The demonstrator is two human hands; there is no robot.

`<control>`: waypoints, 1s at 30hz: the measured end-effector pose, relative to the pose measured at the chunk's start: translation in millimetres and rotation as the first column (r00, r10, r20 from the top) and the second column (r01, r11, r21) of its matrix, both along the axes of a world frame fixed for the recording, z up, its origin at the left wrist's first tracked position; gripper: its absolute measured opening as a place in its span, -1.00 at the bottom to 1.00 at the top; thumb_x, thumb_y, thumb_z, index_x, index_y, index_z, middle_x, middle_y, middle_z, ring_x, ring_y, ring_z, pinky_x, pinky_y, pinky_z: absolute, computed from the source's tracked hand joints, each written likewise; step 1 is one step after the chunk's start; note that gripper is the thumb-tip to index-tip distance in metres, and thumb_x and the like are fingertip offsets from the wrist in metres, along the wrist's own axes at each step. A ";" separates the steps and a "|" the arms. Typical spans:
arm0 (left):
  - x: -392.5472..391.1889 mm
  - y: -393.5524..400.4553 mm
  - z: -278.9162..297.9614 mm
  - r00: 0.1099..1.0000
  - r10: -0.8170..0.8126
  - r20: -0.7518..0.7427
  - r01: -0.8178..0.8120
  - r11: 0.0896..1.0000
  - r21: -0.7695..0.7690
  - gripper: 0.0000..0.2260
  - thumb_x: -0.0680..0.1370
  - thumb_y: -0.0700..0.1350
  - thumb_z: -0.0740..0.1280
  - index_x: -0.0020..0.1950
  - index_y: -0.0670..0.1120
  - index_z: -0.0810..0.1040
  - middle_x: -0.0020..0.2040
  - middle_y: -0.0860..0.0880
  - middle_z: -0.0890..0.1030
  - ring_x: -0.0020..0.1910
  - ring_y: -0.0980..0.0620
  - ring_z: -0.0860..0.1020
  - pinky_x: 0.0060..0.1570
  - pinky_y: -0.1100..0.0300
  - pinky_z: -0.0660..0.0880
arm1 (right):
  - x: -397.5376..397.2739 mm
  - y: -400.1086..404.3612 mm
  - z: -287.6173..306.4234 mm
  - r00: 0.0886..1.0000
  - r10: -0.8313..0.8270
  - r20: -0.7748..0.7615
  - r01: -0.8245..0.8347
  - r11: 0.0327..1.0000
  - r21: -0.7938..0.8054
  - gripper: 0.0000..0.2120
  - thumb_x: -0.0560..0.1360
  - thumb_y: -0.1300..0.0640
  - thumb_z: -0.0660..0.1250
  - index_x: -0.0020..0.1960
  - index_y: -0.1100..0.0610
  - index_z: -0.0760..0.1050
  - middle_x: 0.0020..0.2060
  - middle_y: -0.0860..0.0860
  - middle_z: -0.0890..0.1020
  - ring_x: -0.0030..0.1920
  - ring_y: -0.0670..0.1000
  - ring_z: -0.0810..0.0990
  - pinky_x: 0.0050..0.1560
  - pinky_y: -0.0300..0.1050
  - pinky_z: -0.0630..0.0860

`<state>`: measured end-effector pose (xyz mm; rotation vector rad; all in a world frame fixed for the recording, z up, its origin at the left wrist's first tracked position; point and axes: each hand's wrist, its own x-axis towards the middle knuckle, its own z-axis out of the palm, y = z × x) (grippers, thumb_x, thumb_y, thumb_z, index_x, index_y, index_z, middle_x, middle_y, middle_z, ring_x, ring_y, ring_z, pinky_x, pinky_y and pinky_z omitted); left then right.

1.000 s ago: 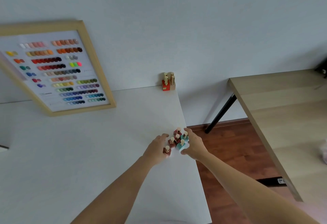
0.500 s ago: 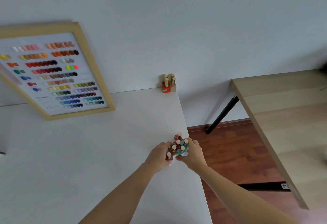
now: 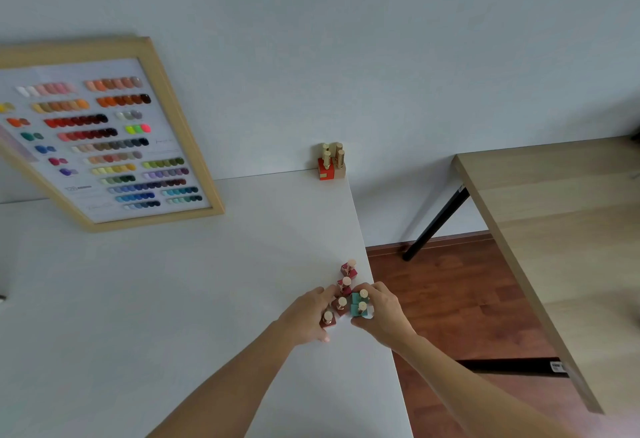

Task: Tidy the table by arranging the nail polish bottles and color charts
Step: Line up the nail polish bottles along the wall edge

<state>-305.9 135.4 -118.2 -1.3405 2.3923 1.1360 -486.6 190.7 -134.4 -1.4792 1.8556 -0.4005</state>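
Observation:
Several small nail polish bottles stand clustered near the right edge of the white table. My left hand presses against the dark red bottles from the left. My right hand cups the two teal bottles from the right. Two more dark red bottles stand just beyond the hands, untouched. A wood-framed color chart leans against the wall at the back left. A second group of bottles, red and beige with gold caps, stands at the table's far right corner.
The white table's right edge runs just beside the cluster, with wooden floor below. A light wooden table with a black leg stands to the right. The pale wall sits behind both tables.
Both hands have closed in on the cluster, pushing the bottles closer together. The view has shifted slightly.

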 end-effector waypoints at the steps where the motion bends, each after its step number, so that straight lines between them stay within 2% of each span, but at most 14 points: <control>1: -0.6 0.2 0.6 1.000 -0.003 0.002 0.003 1.000 0.002 -0.30 0.30 -0.15 0.57 0.34 -0.01 0.31 0.20 -0.07 0.52 0.17 -0.11 0.54 0.19 0.06 0.53 | -0.7 0.1 -0.2 1.000 0.007 -0.002 -0.007 1.000 0.003 -0.57 0.32 0.12 0.53 0.12 -0.03 0.46 0.01 -0.10 0.43 0.01 -0.06 0.45 -0.07 -0.39 0.35; 4: -2.0 2.4 2.1 1.000 -0.015 0.006 0.015 1.000 0.003 -0.25 0.28 -0.11 0.59 0.37 0.00 0.29 0.19 -0.08 0.53 0.17 -0.14 0.54 0.18 0.05 0.52 | -0.9 0.2 -0.1 1.000 0.024 -0.010 -0.024 1.000 0.014 -0.56 0.33 0.17 0.52 0.14 -0.01 0.46 0.05 -0.07 0.45 0.04 -0.06 0.45 -0.01 -0.36 0.40; 7: -2.4 6.8 2.2 1.000 -0.026 0.001 0.026 1.000 0.003 -0.19 0.29 -0.10 0.58 0.43 0.03 0.23 0.23 -0.07 0.53 0.21 -0.12 0.53 0.25 0.03 0.49 | -0.3 0.9 0.7 0.999 0.037 -0.021 -0.037 0.999 0.017 -0.56 0.34 0.19 0.51 0.15 -0.02 0.47 0.06 -0.06 0.47 0.05 -0.06 0.45 0.00 -0.34 0.42; 13: -1.9 17.5 0.9 0.999 -0.028 -0.040 0.027 0.999 -0.029 -0.27 0.37 -0.11 0.52 0.44 0.05 0.22 0.25 -0.05 0.58 0.24 -0.10 0.55 0.31 0.05 0.47 | -2.4 6.4 0.9 0.999 0.031 -0.040 -0.031 1.000 0.004 -0.57 0.35 0.19 0.50 0.15 0.00 0.47 0.03 -0.07 0.47 0.01 -0.07 0.46 -0.13 -0.43 0.39; 18: -2.1 28.3 -0.6 0.999 0.009 -0.049 -0.013 0.997 -0.080 -0.32 0.40 0.04 0.49 0.43 0.02 0.26 0.27 -0.02 0.54 0.23 -0.06 0.54 0.28 0.12 0.48 | -1.7 9.5 0.5 0.998 0.022 -0.054 -0.022 1.000 0.006 -0.58 0.36 0.18 0.50 0.17 0.02 0.46 0.05 -0.06 0.48 -0.01 -0.10 0.45 -0.22 -0.51 0.33; 21: 1.5 36.3 -2.8 0.995 0.060 -0.076 -0.071 0.985 -0.155 -0.41 0.44 0.08 0.43 0.40 0.04 0.28 0.25 0.02 0.54 0.17 -0.01 0.57 0.18 0.18 0.53 | -1.7 10.2 0.4 0.999 0.021 -0.046 -0.021 1.000 0.000 -0.59 0.37 0.19 0.49 0.17 0.02 0.47 0.04 -0.07 0.46 -0.01 -0.09 0.45 -0.19 -0.51 0.33; 25: 10.5 41.4 -5.3 0.990 0.094 -0.106 -0.113 0.975 -0.192 -0.61 0.50 -0.04 0.36 0.28 0.03 0.32 0.11 0.01 0.63 0.03 0.00 0.61 -0.02 0.28 0.50 | -2.7 10.8 0.5 0.999 0.018 -0.033 -0.018 1.000 0.002 -0.58 0.38 0.21 0.48 0.19 0.04 0.46 0.05 -0.05 0.47 0.01 -0.07 0.47 -0.06 -0.41 0.42; 27: 11.9 39.3 -5.0 0.992 0.078 -0.098 -0.095 0.979 -0.180 -0.63 0.51 -0.08 0.35 0.26 0.02 0.32 0.08 -0.02 0.64 0.02 -0.01 0.61 0.00 0.23 0.54 | -3.4 10.6 1.0 0.999 0.021 -0.026 -0.020 1.000 0.010 -0.57 0.38 0.22 0.48 0.20 0.04 0.46 0.06 -0.04 0.47 0.02 -0.05 0.47 0.01 -0.34 0.45; 30: 6.8 34.3 -2.7 0.992 0.071 -0.101 -0.086 0.985 -0.147 -0.53 0.51 -0.06 0.40 0.35 0.02 0.30 0.16 -0.04 0.63 0.10 -0.02 0.61 0.13 0.15 0.55 | -3.1 10.8 2.0 0.999 0.032 -0.023 -0.032 0.999 0.003 -0.57 0.38 0.24 0.47 0.20 0.04 0.46 0.05 -0.04 0.47 0.02 -0.04 0.46 0.01 -0.34 0.42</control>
